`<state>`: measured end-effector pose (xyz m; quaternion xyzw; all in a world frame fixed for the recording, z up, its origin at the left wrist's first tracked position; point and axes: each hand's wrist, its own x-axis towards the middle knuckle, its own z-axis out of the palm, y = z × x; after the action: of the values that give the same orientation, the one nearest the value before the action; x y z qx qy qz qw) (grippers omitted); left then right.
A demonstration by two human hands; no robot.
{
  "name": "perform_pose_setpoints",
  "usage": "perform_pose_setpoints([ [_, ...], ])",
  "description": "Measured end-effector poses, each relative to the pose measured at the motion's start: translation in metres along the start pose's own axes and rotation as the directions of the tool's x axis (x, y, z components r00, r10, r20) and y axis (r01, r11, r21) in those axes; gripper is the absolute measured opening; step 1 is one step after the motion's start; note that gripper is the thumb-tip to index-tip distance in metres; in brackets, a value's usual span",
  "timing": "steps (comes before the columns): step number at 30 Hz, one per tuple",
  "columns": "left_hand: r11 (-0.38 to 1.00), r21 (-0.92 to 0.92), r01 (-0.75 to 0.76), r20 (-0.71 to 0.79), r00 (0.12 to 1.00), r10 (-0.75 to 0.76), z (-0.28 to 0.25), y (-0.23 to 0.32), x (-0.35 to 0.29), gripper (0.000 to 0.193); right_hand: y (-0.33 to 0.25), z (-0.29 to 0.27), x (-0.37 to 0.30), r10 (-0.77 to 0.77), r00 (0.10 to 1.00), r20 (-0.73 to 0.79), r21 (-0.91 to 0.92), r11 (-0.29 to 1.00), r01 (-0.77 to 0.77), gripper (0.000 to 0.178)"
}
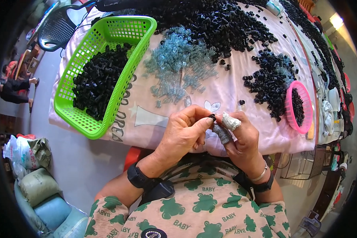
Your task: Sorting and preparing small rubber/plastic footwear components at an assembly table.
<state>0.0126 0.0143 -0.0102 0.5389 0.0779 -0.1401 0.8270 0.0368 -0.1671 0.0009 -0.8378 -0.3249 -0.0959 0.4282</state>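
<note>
My left hand [182, 129] pinches a small black plastic part [212, 118] between thumb and forefinger, above the near edge of the cloth-covered table. Right beside it is my right hand [245, 137], its fingers curled in. Grey and white wrappings [230, 121] cover its thumb and a fingertip, close against the black part. Anything between those wrapped fingers is hidden. Beyond my hands lies a pile of clear, bluish coil springs [178, 59]. A single black part [241, 102] rests on the cloth near my right hand.
A green plastic basket [107, 129] with black parts stands at left. Black parts are heaped at the back [226, 23] and in a smaller pile [265, 79] at right. A pink basket [292, 119] leans by the right edge. Stuffed sacks [41, 186] sit on the floor at left.
</note>
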Motion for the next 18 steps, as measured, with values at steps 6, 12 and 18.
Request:
perform_pose_setpoints([
  [6, 0.996, 0.084, 0.006, 0.008, 1.000, -0.007, 0.003, 0.004, 0.001, 0.014, 0.006, -0.003, 0.003, -0.012, 0.999, 0.038, 0.040, 0.999, 0.011, 0.046],
  [12, 0.997, -0.044, 0.060, -0.014, 0.998, -0.060, 0.002, 0.008, 0.001, 0.014, 0.010, -0.011, 0.000, 0.088, 0.995, -0.039, -0.002, 0.996, -0.088, 0.037],
  [18, 1.000, -0.017, 0.020, 0.010, 1.000, -0.020, -0.002, 0.002, 0.002, 0.015, 0.034, -0.053, 0.009, 0.262, 0.949, -0.175, -0.298, 0.905, -0.305, 0.021],
])
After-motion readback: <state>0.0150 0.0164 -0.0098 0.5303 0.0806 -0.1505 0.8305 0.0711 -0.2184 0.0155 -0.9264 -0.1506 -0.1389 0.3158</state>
